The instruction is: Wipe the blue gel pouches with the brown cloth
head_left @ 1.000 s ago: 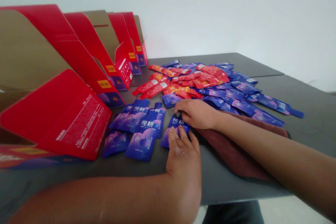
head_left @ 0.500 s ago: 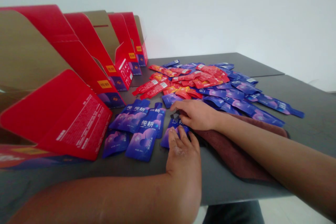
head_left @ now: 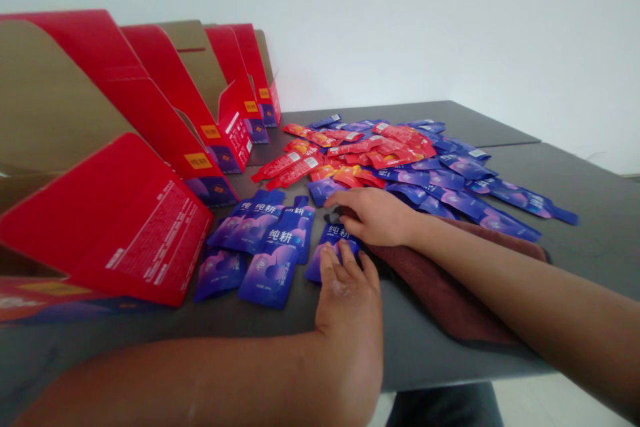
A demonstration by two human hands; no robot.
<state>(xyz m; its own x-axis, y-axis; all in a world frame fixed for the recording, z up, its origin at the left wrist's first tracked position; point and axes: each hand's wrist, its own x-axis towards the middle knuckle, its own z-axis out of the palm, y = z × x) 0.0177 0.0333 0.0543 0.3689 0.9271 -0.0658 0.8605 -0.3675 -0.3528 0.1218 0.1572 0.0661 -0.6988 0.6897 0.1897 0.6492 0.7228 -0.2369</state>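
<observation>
Left hand (head_left: 349, 290) pressing a blue pouch (head_left: 334, 235) flat on the surface (head_left: 415, 353), fingers slightly spread.
The step looks like working at the pouch's top, where the right hand (head_left: 377, 217) curls over a small dark object; whether it grips cannot be told. The next move seems to call for a steady pouch. Loose pouches (head_left: 273, 263) leave a narrow gap leftward; a brown cloth (head_left: 445, 300) crowds the right; bare room lies nearward, toward the edge.

Pouch (head_left: 331, 235) partly hidden under hands (head_left: 349, 290); nearest box (head_left: 145, 227) cut off at left edge.
</observation>
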